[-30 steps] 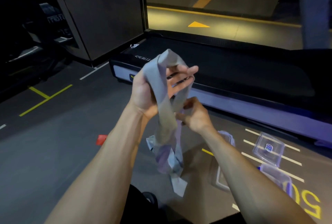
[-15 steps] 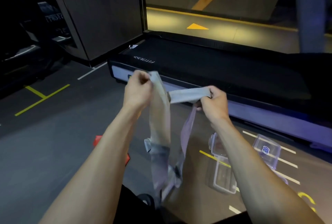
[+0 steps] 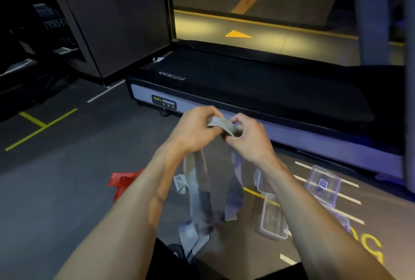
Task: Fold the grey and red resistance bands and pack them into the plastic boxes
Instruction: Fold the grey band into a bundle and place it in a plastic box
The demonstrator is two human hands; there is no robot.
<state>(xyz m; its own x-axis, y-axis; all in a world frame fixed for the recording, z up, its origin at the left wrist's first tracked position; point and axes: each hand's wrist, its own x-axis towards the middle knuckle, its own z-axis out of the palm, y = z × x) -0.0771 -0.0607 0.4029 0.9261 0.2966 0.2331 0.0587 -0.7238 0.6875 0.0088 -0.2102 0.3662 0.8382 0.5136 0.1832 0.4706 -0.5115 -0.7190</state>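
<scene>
Grey band pinched up top by both hands, left and right, tails dangling above floor. Keep folds even, tight; boxes wait open nearby.

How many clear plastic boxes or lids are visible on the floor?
3, perhaps more behind the right forearm: one open plastic box beside that forearm, one piece just beyond it, one labelled box nearer the treadmill.
</scene>
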